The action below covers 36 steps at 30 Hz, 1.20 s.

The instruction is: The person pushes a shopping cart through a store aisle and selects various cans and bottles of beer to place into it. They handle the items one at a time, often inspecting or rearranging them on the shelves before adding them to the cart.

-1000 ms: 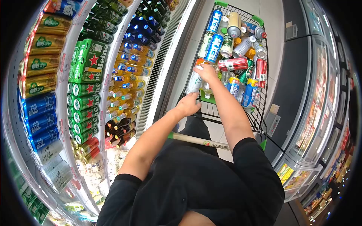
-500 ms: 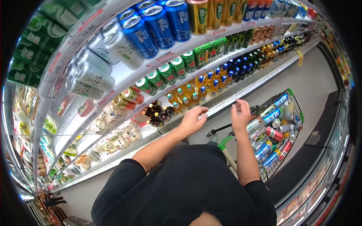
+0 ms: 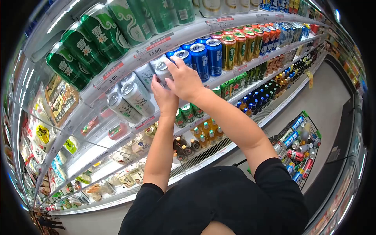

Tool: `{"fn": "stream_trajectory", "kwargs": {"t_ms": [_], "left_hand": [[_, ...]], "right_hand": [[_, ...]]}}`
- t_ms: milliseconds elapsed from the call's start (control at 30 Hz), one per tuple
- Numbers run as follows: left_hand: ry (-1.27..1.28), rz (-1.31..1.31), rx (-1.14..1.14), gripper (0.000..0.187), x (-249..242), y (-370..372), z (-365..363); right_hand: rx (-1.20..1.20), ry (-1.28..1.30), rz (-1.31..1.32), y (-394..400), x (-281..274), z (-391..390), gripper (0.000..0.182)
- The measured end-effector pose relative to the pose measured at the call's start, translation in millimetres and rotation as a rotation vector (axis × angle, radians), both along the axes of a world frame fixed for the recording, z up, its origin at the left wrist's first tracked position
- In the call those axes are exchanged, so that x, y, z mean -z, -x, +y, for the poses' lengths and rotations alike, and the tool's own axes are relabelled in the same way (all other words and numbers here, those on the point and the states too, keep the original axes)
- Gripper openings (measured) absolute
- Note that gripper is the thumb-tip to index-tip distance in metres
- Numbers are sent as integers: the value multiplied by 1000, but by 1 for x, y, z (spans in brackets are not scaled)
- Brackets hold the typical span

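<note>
A white beer can [image 3: 160, 66] with a silver top stands at the front of the shelf, partly covered by my fingers. My right hand [image 3: 186, 79] curls over its top and right side. Lower down, my left hand [image 3: 165, 98] is against the can's near left side, fingers pointing up. More white cans with a dark branch print [image 3: 137, 98] are to the left, the front ones leaning. Close on the right are several blue cans [image 3: 199, 60], then gold cans [image 3: 227, 51]. My hands hide the can's lower part.
Big green cans [image 3: 103, 31] fill the shelf above, behind a price rail [image 3: 154, 50]. Below are green cans [image 3: 187, 111] and amber bottles [image 3: 203, 141]. A wire shopping cart [image 3: 309, 117] loaded with cans and bottles stands at the right.
Both hands, empty and low near the cart before, have risen up and left to the shelf and closed around a white can. My view has shifted toward the upper shelves.
</note>
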<state>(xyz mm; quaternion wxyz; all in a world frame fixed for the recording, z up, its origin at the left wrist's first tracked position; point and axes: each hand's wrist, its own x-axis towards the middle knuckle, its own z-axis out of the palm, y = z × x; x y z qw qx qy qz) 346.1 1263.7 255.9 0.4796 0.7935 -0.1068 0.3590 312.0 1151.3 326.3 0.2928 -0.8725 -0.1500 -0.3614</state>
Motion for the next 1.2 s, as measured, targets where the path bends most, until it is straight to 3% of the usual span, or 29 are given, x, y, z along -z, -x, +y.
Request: {"fn": "stream_trajectory", "kwargs": {"t_ms": [167,300,333,367,400,433,467,500,533,633,733,800,900,1000,1067,1200], "left_hand": [[57,191,119,83,-12,-8,-3],[-54,-64,96,70,10,-3,-1],[137,-81,220,59,-5,14,-9],[535,39,610,47,-14,22,-13],[997,171,908,49,-22,31,-18],[899,276,858,65,-24,39,-21],[751,229,885,44,-20,54,-24],[653,228,805,37,-11,69,-36],[457,219,794,40,-1,78,-47],[-100,127,897,66,37,115,-89],[-151,110,1087,73,90,167,-153],[-268,124,1191,77,108,205,-189],[-452,348,1352,80,121,256,-242],[-581,243,1504,81,164,290,-281],[-814,517,1641,80,174,303,-298],[-1010,577,1720,80,232,321,-316]], "right_hand": [[39,20,59,-1,7,13,64],[-39,-60,-16,18,9,8,71],[-63,-89,-76,24,13,4,78],[-77,-125,-137,37,14,-1,82],[-83,-160,-192,52,14,-8,86],[-85,-204,-212,66,17,-16,89],[-86,-251,-221,83,22,-23,92],[-47,-294,-242,100,28,-35,93],[-13,-324,-307,114,38,-49,95],[222,-464,-5,182,78,-88,95],[426,-654,148,245,141,-130,91],[618,-716,181,292,155,-154,84],[778,-1006,241,349,187,-200,68],[979,-1005,282,399,248,-262,60],[1016,-1114,381,424,287,-305,53],[1128,-1097,618,440,371,-357,62]]}}
